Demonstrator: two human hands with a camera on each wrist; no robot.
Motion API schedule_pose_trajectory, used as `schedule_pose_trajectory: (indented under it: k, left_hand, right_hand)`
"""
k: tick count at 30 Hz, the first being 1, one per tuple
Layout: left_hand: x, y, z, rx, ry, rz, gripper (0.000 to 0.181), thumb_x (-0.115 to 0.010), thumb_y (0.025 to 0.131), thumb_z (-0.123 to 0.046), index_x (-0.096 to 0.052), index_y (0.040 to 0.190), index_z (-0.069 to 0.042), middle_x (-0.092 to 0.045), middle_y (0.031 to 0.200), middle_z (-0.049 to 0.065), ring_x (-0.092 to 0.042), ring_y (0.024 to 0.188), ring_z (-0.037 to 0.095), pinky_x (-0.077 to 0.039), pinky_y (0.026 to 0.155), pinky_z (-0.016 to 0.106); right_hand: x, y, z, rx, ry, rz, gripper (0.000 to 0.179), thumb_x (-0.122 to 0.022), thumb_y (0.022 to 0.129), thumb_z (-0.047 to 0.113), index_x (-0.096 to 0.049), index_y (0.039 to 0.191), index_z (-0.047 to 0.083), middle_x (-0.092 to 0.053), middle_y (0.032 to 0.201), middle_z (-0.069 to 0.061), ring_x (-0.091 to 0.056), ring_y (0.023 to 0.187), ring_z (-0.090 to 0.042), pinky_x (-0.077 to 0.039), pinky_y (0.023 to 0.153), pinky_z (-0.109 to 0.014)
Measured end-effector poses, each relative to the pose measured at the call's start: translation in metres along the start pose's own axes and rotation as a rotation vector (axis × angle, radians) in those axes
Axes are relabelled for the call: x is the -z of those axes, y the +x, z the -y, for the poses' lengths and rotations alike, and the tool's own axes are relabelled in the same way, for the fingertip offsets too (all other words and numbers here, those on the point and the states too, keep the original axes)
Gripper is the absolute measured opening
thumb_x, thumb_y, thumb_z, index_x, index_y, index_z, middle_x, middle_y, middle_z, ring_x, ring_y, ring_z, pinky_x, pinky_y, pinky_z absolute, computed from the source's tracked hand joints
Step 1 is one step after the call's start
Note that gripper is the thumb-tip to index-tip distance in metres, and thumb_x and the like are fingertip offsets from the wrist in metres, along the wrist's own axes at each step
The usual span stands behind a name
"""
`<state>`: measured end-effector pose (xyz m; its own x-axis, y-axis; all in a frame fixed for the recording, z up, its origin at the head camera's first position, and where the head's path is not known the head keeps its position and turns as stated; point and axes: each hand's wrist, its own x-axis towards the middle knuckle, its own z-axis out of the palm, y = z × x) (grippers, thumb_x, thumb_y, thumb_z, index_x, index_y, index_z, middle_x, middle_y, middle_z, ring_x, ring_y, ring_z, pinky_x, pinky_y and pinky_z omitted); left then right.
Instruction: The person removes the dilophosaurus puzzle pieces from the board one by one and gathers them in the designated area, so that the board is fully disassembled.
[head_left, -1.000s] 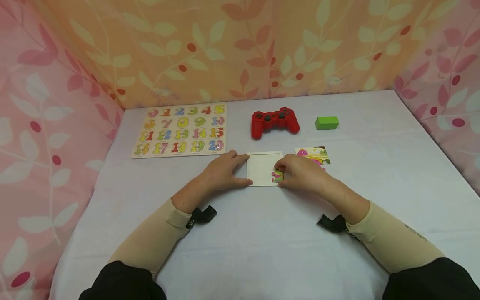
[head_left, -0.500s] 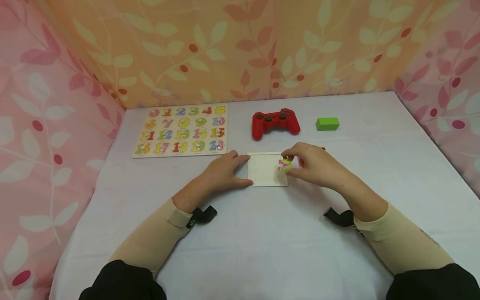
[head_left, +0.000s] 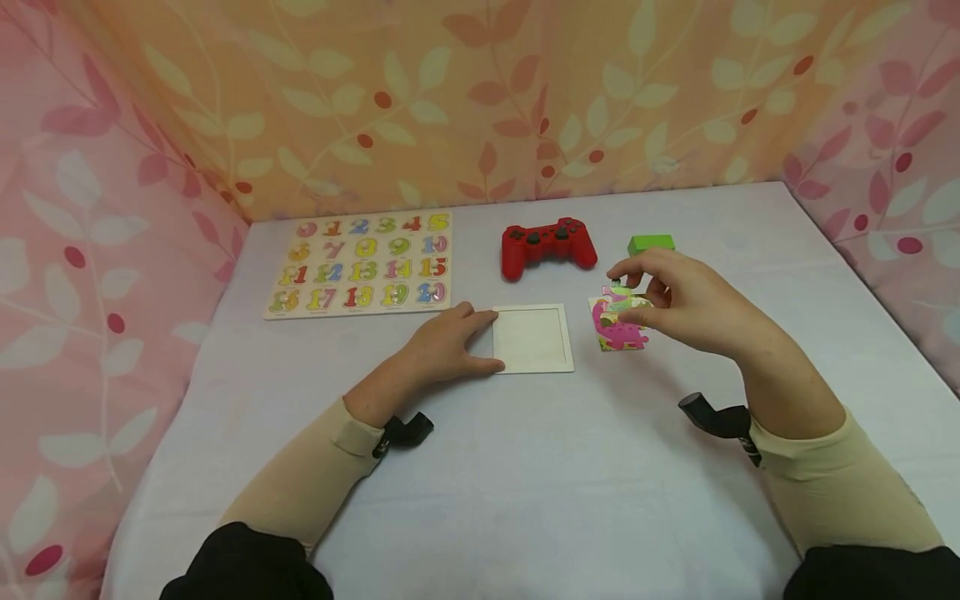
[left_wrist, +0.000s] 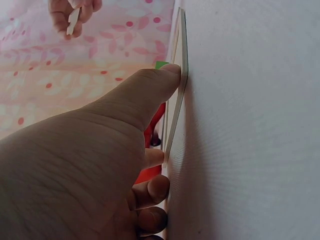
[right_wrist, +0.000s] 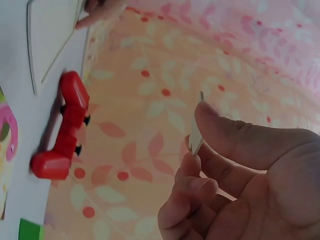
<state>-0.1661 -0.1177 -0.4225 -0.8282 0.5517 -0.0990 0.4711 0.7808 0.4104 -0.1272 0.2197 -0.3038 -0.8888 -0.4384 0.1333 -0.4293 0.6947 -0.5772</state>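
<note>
My left hand (head_left: 442, 337) grips the left side of a small white puzzle tray (head_left: 531, 339), thumb at the near corner and index finger at the far one. The tray lies flat, its recess bare. My right hand (head_left: 693, 300) pinches a small jigsaw piece (right_wrist: 197, 131) between thumb and fingers, raised off the table. In the head view it hovers over the pink dinosaur puzzle pieces (head_left: 621, 337), which lie right of the tray and are partly hidden by the hand. The left wrist view shows the thumb (left_wrist: 160, 82) on the tray's rim.
A number puzzle board (head_left: 360, 262) lies at the back left. Behind the tray sits a red game controller (head_left: 549, 246), and right of that a green block (head_left: 651, 243). Floral curtains (head_left: 480, 100) border the white-covered table (head_left: 487, 483) at the back and sides.
My right hand has lifted the jigsaw piece out of the tray's right side and carried it rightward, over the other puzzle pieces. The left hand has stayed at the tray.
</note>
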Motion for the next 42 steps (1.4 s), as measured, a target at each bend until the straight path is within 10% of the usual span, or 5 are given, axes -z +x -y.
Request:
schedule_pose_trajectory:
  k: [17,32,42]
  left_hand:
    - [-0.002,0.0,0.0,0.014,0.008,-0.001,0.086,-0.077,0.084,-0.06,-0.049,0.154,-0.019,-0.051,0.108,0.001,-0.051,0.091,0.018,-0.045,0.077,0.033]
    - [-0.003,-0.002,-0.002,0.014,0.001,-0.006,0.086,-0.078,0.083,-0.06,-0.05,0.153,-0.019,-0.052,0.108,0.001,-0.051,0.09,0.018,-0.045,0.076,0.033]
    - [-0.003,-0.001,-0.001,0.006,0.013,-0.013,0.087,-0.077,0.083,-0.061,-0.05,0.153,-0.019,-0.052,0.108,0.001,-0.051,0.09,0.018,-0.045,0.075,0.033]
  right_hand:
    - [0.023,-0.004,-0.047,-0.147,-0.103,0.149,0.039,-0.08,0.087,0.007,-0.066,0.123,0.011,-0.055,0.106,-0.006,-0.048,0.076,-0.021,-0.041,0.062,-0.031]
    - [-0.005,0.008,-0.085,-0.278,-0.126,0.415,0.038,-0.08,0.081,0.009,-0.066,0.115,0.003,-0.059,0.098,-0.007,-0.052,0.09,-0.025,-0.042,0.075,-0.04]
    - [-0.018,0.011,-0.082,-0.303,-0.306,0.389,0.027,-0.082,0.082,0.012,-0.073,0.107,0.006,-0.061,0.091,-0.005,-0.053,0.09,-0.028,-0.045,0.079,-0.047]
